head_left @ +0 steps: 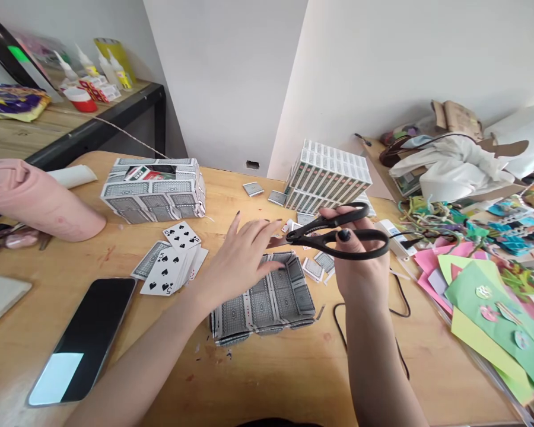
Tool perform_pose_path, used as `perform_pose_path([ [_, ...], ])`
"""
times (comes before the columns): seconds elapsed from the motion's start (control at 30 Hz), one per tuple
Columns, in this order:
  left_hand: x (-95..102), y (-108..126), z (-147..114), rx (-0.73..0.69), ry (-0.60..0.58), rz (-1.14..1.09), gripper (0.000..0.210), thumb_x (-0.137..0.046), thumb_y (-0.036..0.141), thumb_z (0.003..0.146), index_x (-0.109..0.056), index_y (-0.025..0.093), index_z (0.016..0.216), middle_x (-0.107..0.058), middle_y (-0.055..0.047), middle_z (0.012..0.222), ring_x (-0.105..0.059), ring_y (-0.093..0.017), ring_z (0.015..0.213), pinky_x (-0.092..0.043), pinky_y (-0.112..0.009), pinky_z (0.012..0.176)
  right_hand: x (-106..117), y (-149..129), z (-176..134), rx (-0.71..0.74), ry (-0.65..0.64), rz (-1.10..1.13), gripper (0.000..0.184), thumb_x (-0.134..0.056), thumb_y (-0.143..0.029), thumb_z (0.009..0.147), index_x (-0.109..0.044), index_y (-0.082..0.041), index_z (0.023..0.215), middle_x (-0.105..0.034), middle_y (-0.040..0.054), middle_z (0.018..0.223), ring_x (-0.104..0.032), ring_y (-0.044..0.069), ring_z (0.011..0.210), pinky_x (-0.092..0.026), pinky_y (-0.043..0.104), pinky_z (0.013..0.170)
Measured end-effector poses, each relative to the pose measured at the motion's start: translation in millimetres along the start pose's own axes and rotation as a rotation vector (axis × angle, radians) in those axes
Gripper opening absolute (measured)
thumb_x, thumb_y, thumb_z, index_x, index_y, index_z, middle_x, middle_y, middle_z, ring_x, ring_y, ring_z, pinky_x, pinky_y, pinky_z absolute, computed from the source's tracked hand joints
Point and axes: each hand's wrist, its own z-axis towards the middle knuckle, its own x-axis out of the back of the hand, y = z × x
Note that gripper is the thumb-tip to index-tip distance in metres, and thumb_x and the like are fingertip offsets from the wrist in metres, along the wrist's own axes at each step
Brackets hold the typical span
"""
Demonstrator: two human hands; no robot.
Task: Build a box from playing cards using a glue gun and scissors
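My right hand (358, 261) grips a pair of black-handled scissors (320, 240), with fingers and thumb through the loops. The blades point left, and their tips are hidden behind my left hand (240, 255). That hand hovers over an open box made of folded playing cards (260, 308), fingers spread and thumb apart, with nothing visible in its grasp. Small folded card pieces (314, 270) lie just right of the box. To the left, a loose pile of playing cards (169, 270) shows spades face up.
A finished-looking card box (155, 190) stands back left, and stacked card decks (329, 172) back right. A phone (84, 338) and a pink roll (40, 198) lie left. Coloured paper (498, 314) covers the right side, near a black cable (400, 296). Glue bottles (89, 62) stand on a shelf.
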Motion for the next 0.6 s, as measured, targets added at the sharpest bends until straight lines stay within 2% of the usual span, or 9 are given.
perform_pose_path([
  [0.07,5.9,-6.8,-3.8,0.044,-0.093,-0.052,0.08,-0.059,0.054,0.074,-0.024,0.022,0.137,-0.04,-0.012,0.137,-0.033,-0.028,0.128,-0.021,-0.048,0.107,3.2,-3.9,3.7,0.023,0.051,-0.056,0.023,-0.058,-0.037,0.078,-0.056,-0.023,0.095,-0.064,0.0075,0.099,-0.061,0.023,0.098,-0.052,0.041,0.079],
  [0.1,8.1,-11.3,-5.7,0.074,-0.159,-0.067,0.085,-0.061,0.056,0.071,-0.023,0.022,0.138,-0.037,-0.012,0.14,-0.03,-0.029,0.13,-0.022,-0.047,0.106,4.5,-4.6,5.8,0.044,0.072,-0.066,0.021,-0.058,-0.037,0.078,-0.057,-0.022,0.092,-0.065,0.0068,0.095,-0.062,0.022,0.094,-0.053,0.04,0.077],
  [0.2,8.9,-24.1,-9.0,0.163,-0.375,-0.109,0.074,-0.061,0.05,0.073,-0.032,0.025,0.136,-0.046,-0.009,0.135,-0.04,-0.029,0.124,-0.03,-0.041,0.099,5.4,-2.5,12.5,0.116,0.092,-0.044,0.015,-0.063,-0.032,0.075,-0.059,-0.02,0.084,-0.066,0.0034,0.084,-0.064,0.021,0.087,-0.053,0.038,0.074],
  [0.3,3.3,-30.9,-7.8,0.235,-0.496,-0.175,0.052,-0.054,0.038,0.079,-0.044,0.025,0.128,-0.058,-0.006,0.122,-0.053,-0.026,0.109,-0.039,-0.035,0.086,2.0,1.4,17.0,0.172,0.049,-0.042,0.014,-0.066,-0.028,0.071,-0.061,-0.021,0.082,-0.066,0.0013,0.083,-0.064,0.02,0.084,-0.053,0.036,0.073],
  [0.43,-2.2,-33.7,-4.4,0.268,-0.51,-0.236,0.028,-0.042,0.03,0.084,-0.063,0.021,0.101,-0.068,-0.005,0.095,-0.06,-0.021,0.084,-0.04,-0.029,0.07,-5.5,2.9,19.5,0.186,-0.027,-0.048,0.018,-0.069,-0.024,0.069,-0.061,-0.023,0.085,-0.066,0.0004,0.083,-0.064,0.019,0.083,-0.054,0.035,0.073],
  [0.53,-2.7,-36.1,-3.4,0.273,-0.486,-0.285,0.03,-0.036,0.028,0.086,-0.064,0.019,0.084,-0.067,-0.003,0.079,-0.057,-0.016,0.07,-0.037,-0.027,0.063,-10.8,1.6,20.7,0.126,-0.09,-0.011,0.014,-0.066,-0.025,0.073,-0.061,-0.022,0.086,-0.067,0.0011,0.083,-0.065,0.018,0.082,-0.054,0.036,0.075],
  [0.6,-3.4,-38.1,-3.2,0.274,-0.472,-0.299,0.03,-0.036,0.028,0.086,-0.064,0.018,0.079,-0.066,-0.003,0.076,-0.056,-0.016,0.068,-0.037,-0.026,0.062,-13.4,1.0,22.5,0.097,-0.176,0.031,0.021,-0.067,-0.025,0.072,-0.06,-0.022,0.092,-0.067,0.0019,0.089,-0.065,0.019,0.086,-0.054,0.037,0.077],
])
